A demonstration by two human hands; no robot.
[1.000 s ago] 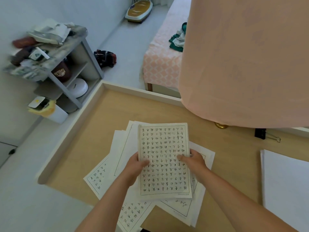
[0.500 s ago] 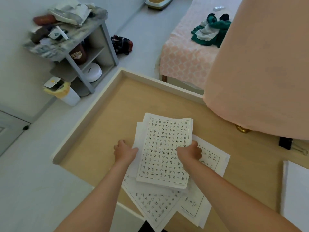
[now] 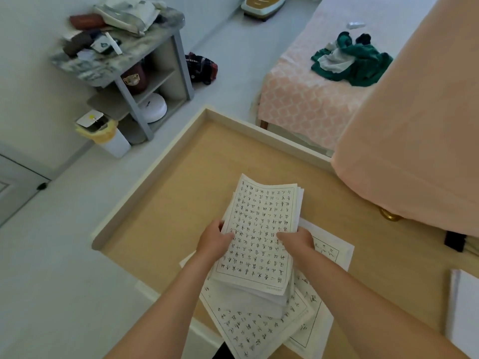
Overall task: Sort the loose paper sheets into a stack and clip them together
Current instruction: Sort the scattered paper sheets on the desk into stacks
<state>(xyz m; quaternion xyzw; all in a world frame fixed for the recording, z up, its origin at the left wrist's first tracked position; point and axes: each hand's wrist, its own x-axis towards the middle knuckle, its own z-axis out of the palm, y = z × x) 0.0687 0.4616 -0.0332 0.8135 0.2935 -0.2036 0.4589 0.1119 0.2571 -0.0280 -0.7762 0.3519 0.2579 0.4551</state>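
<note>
White stack (image 3: 259, 237) gripped at both edges – left hand (image 3: 213, 240), right hand (image 3: 295, 240) – above loose sheets (image 3: 248, 330) on table (image 3: 166, 211)

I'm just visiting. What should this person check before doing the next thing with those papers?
1. Grip on the stack: ok. The left hand and right hand hold its two long sides.
2. Edges squared: not ok. The sheets fan out at the far right corner and at the near end.
3. All sheets gathered: not ok. Loose sheets lie on the table under the stack.
4. Clip in sight: ok. It lies at the right, apart from the papers.
5. All sheets facing the same way: cannot tell. Only the top one shows.
</note>
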